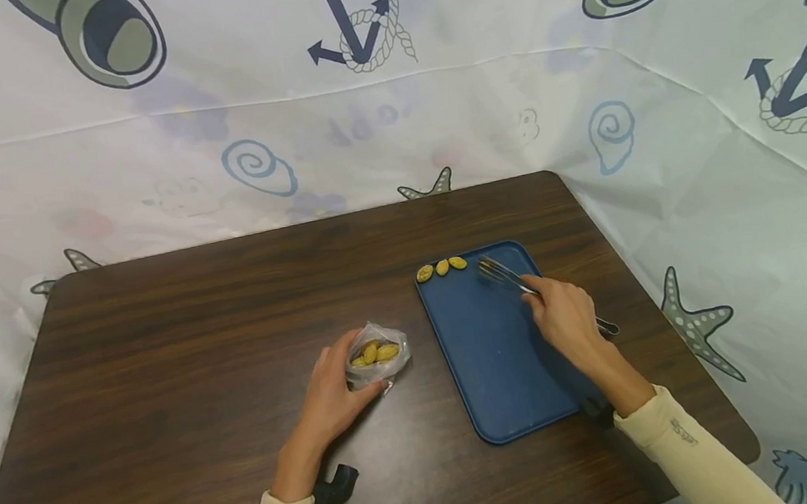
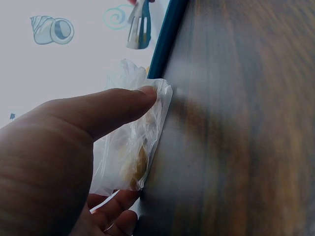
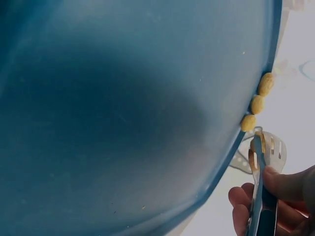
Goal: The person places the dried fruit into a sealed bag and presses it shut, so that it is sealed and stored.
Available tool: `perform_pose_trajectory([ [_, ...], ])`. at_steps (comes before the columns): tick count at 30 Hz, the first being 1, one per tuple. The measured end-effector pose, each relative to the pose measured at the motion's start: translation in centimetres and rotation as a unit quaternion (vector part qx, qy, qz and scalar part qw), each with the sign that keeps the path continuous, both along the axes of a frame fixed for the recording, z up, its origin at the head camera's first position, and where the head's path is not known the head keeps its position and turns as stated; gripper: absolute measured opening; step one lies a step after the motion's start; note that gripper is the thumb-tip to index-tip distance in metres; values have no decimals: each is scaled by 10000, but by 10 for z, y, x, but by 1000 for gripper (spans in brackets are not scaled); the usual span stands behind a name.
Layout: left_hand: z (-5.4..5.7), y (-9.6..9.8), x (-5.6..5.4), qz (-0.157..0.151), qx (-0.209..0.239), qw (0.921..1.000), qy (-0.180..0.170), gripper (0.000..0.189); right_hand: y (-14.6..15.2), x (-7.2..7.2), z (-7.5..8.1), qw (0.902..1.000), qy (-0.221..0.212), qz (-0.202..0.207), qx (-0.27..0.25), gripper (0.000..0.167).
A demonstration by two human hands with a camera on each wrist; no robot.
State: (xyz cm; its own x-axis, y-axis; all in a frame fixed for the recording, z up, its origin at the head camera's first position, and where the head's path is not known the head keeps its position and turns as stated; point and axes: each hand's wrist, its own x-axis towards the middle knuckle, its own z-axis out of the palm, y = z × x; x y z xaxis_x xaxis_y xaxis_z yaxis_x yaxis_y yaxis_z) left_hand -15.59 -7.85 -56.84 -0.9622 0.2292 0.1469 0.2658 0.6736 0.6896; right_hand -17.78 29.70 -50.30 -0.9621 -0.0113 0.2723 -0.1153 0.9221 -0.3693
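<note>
My left hand [image 1: 337,386] holds a clear plastic bag [image 1: 402,353] on the table, thumb on one side and fingers on the other. Several yellow, oval, wrinkled pieces [image 1: 370,352] show in its mouth. My right hand [image 1: 566,318] grips metal tongs [image 1: 500,272] over the far end of a blue tray [image 1: 495,358]. The tongs' slotted heads are beside three similar yellow pieces [image 3: 257,104], lined up along the tray's far edge. Yellow-brown patches show at the tong heads in the right wrist view; I cannot tell whether a piece is between them.
The dark wood-grain table [image 1: 185,380] extends left of the bag. Behind and to the right hangs a white sheet [image 1: 506,105] printed with anchors, shells and starfish. A black strap [image 1: 336,485] is at the left wrist.
</note>
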Motion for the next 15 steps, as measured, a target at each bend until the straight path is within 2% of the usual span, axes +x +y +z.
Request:
perform_pose_trajectory([
  [15,0,1,-1,-45,47,10000,-8,88,-11,21,11,9989,375,147,-239,32],
])
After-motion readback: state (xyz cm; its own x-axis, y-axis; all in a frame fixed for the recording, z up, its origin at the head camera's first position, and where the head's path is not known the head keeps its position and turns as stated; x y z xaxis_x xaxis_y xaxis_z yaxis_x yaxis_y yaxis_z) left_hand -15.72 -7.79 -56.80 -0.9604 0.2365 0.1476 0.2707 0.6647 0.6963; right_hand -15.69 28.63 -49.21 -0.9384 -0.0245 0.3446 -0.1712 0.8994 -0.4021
